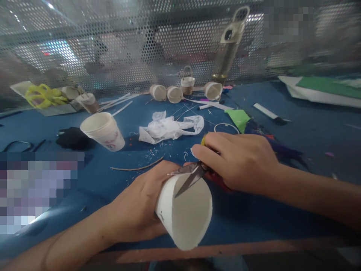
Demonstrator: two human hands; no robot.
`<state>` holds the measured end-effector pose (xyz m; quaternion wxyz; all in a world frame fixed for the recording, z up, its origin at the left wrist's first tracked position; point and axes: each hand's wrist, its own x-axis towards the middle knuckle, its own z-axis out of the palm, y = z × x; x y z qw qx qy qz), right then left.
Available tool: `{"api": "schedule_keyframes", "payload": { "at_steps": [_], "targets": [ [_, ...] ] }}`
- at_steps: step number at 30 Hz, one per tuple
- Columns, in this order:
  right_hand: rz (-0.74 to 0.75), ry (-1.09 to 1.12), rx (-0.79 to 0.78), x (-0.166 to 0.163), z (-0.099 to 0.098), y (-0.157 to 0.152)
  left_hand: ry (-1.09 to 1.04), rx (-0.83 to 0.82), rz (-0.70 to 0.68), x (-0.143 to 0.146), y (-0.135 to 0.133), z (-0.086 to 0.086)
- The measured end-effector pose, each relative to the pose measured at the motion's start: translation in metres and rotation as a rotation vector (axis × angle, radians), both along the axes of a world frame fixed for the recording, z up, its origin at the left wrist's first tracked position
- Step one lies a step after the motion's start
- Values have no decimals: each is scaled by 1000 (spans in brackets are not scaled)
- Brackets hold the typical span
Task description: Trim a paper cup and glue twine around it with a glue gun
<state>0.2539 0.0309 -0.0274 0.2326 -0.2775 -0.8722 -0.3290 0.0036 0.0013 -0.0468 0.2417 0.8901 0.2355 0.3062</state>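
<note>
In my left hand [138, 201] I grip a white paper cup [194, 218], tilted so its open mouth faces me. Its edge looks cut and uneven. My right hand [239, 162] is closed around a pair of scissors [193, 178] with a red handle part showing below the palm. The blades are spread at the cup's upper edge, one inside the mouth and one outside. Part of the handles is hidden by my fingers. Just beyond my left hand a brown twine piece [138, 168] lies on the blue table [254, 222].
Stacked paper cups [103, 131] lean at left, near a crumpled white plastic bag [170, 128]. Small twine-wrapped cups [175, 94] line the back beside a tall bottle [228, 49]. Yellow-handled scissors [46, 96] rest in a box. A glue stick or marker [267, 113] lies at right.
</note>
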Motion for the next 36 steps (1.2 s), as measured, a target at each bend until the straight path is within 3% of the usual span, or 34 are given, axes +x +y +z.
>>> {"api": "schedule_keyframes", "payload": {
  "at_steps": [11, 17, 25, 36],
  "targets": [
    [7, -14, -31, 2, 1, -2, -11, 5, -50, -6, 3, -5],
    [23, -16, -44, 1, 1, -2, 28, -77, -69, -11, 4, -6],
    [32, -17, -59, -1, 3, -3, 28, -144, -147, -12, 5, -2],
    [44, -36, -87, 0, 5, -3, 58, -75, -219, -4, 10, 13]
  ]
}}
